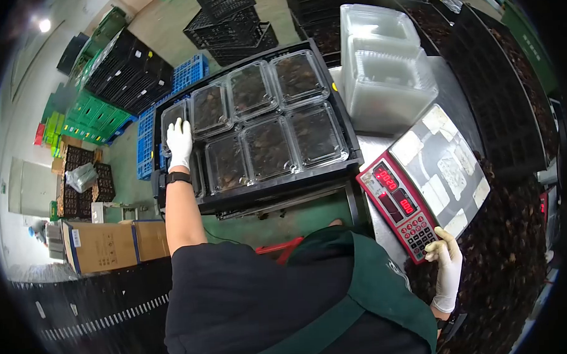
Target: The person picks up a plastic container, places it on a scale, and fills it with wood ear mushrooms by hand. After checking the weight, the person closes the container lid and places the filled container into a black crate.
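My left hand, in a white glove with a black watch at the wrist, lies flat with its fingers together on a clear lidded box at the left end of a black crate. The crate holds several shut clear boxes of dark produce. Also in a white glove, my right hand rests at the near corner of a red digital scale and holds nothing that I can make out. The platform of the scale is empty. Dark loose produce lies heaped to the right of the scale.
A stack of empty clear boxes stands behind the scale. Black crates are stacked on the green floor beyond, with blue crates and green crates to the left. Cardboard cartons stand at lower left. More black trays line the right side.
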The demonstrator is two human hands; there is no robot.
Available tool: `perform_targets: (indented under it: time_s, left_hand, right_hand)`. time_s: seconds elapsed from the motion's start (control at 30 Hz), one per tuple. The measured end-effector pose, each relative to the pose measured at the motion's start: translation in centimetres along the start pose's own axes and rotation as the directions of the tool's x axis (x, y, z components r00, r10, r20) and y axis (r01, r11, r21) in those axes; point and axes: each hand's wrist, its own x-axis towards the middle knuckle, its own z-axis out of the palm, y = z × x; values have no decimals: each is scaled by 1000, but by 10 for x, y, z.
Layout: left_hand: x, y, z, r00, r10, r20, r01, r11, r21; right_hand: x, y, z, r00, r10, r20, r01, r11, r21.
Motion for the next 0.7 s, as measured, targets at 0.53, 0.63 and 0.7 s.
perform_targets:
  time_s: [0.53,0.63,0.7]
  left_hand:
    - [-56,466,-100,473,844,-254,-832,333,-444]
    - [-50,463,-111,466,880,-94,-828,396,-397]
    - [-52,474,-135,579,815,5,-656,469,-591]
  right_hand:
    - [-39,31,-31,977,8,-214,1,999,43]
    - [-51,36,-48,976,-61,-208,88,988,126]
    - [-60,53,-68,962,-78,-260,110,988,110]
